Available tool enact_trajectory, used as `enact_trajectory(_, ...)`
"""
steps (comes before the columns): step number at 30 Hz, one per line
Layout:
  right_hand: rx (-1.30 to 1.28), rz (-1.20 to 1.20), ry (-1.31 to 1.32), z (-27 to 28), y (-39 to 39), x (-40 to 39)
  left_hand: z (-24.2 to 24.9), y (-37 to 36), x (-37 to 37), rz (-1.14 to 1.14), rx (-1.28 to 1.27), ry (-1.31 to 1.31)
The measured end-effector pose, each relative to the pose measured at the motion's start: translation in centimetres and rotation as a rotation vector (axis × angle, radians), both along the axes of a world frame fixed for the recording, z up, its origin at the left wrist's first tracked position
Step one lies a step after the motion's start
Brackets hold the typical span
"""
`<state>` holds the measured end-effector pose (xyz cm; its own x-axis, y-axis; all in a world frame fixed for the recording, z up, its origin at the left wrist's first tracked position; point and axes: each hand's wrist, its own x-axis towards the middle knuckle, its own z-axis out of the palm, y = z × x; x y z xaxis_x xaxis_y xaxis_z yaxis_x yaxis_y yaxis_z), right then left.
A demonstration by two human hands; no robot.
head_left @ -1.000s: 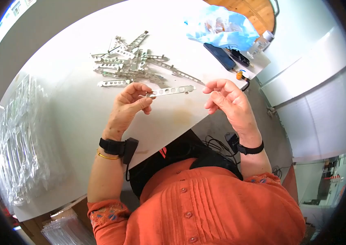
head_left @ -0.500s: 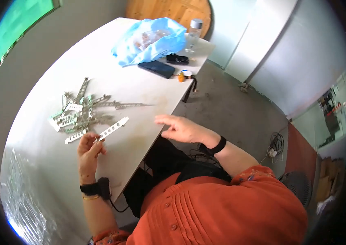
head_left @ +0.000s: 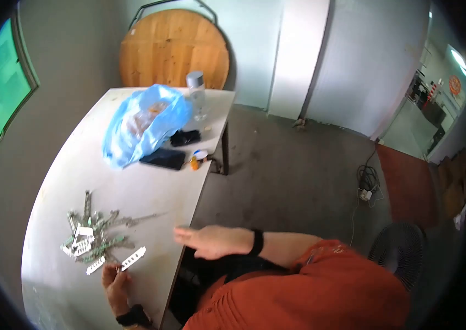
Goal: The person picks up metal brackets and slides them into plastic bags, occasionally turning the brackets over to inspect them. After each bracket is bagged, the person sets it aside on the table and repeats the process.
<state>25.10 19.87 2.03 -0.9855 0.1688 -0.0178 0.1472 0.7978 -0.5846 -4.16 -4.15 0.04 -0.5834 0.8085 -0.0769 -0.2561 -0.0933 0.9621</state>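
Between the thumb and fingers of my left hand (head_left: 114,286) is one end of a flat white strip with a row of holes (head_left: 133,258). Its free end points up and to the right over the table. Just beyond this hand lies a heap of similar perforated strips (head_left: 92,236), pale and greenish, crossing one another. One white holed strip (head_left: 96,265) lies at the near side of the heap. My right hand (head_left: 211,240) is held by the table's right edge, fingers stretched toward the left, with nothing in it.
On the white table (head_left: 62,187) stand a blue plastic bag (head_left: 147,124) and a clear bottle (head_left: 197,96). A dark phone (head_left: 164,159), a black item (head_left: 185,137) and a small orange object (head_left: 194,163) lie nearby. A fan (head_left: 397,254) and coiled cable (head_left: 369,179) are at right.
The view has tilted up and turned, so the table and hands appear lower. My left hand keeps its grip on the white strip, and my right hand stays open near the table edge.
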Motion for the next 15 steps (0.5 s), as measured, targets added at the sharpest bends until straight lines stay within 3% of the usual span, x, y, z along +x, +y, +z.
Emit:
enact_trajectory(2,0.032,0.007,0.113,-3.5,-0.8,-1.1,-3.2,-1.4,-2.1,-0.055,0.011,-0.056)
enact_trajectory(3,-0.005,-0.09,-0.099,-0.5,-1.8,-1.2,-4.1,-0.7,-2.9,-0.065,0.044,-0.082)
enact_trajectory(5,0.267,-0.169,-0.176,0.5,-4.8,-1.8,-1.3,-1.4,-4.2,-0.11,-0.12,-0.039)
enact_trajectory(7,-0.451,-0.508,-0.111,-4.2,-6.3,-5.0,-0.8,-2.2,-2.2,-0.147,-0.244,-0.057)
enact_trajectory(8,-0.228,-0.462,-0.04,-6.4,-7.6,-5.2,0.1,-1.6,-1.4,-0.096,-0.299,-0.045)
enact_trajectory(9,0.381,-0.318,-0.096,-4.6,-7.6,-3.8,1.2,-1.1,-1.4,-0.011,-0.335,-0.007)
enact_trajectory(10,0.395,-0.411,0.096,-5.7,-7.9,-3.5,1.4,-1.6,-0.7,0.002,-0.317,-0.008)
enact_trajectory(11,-0.082,-0.365,0.075,-6.7,-7.7,-4.5,1.2,-1.0,-0.2,0.037,-0.29,-0.044)
enact_trajectory(13,0.555,-0.159,0.069,-5.1,-6.3,-2.6,0.8,0.1,-0.4,0.084,-0.269,-0.098)
enact_trajectory(14,0.542,-0.178,0.091,-5.0,-6.4,-2.4,0.9,-0.5,-1.2,0.109,-0.288,-0.113)
enact_trajectory(15,0.178,-0.334,0.205,-5.0,-6.6,-2.5,-0.6,-1.5,-3.2,0.173,-0.251,-0.206)
